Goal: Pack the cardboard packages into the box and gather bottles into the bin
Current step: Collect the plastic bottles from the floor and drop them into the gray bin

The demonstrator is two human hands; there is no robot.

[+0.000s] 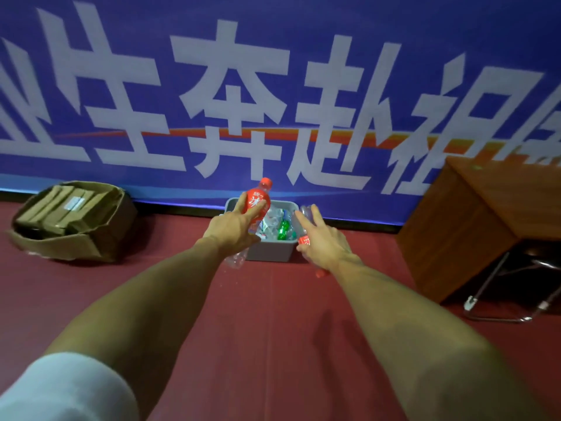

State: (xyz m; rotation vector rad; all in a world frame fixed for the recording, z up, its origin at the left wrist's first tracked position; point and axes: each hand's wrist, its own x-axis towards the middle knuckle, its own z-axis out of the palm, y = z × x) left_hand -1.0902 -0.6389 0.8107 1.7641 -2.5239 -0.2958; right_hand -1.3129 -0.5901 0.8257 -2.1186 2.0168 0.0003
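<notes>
- While both arms reach out over the red floor, the left hand (233,226) wraps a red-labelled bottle (259,205), fingers curled round its body, cap tilted up and away, right above the grey bin (267,253).
- A second, clear bottle (235,260) pokes out under that same hand; can't tell exactly how it's held.
- Right hand (323,244) closed round a clear bottle with red label (303,226), held slanted, one end over the bin's right rim, red cap end down near the wrist.
- Bin already holds a pile of crushed clear bottles plus a green bottle (283,229); it sits against the blue banner (273,86).
- Handling guess: look like empty plastic, so light, thin-walled, squashy, a bit slick; mid-body grip at the label is best, no need to squeeze hard.
- Pose: both forearms nearly straight, converging on the bin, palms down and turned inward.
- Cardboard box (73,226) sits well to the left, flat brown packages (60,208) stacked inside, looks about done.
- Wooden desk (485,223) off to the right, not involved.
- Next likely: release over the bin.
</notes>
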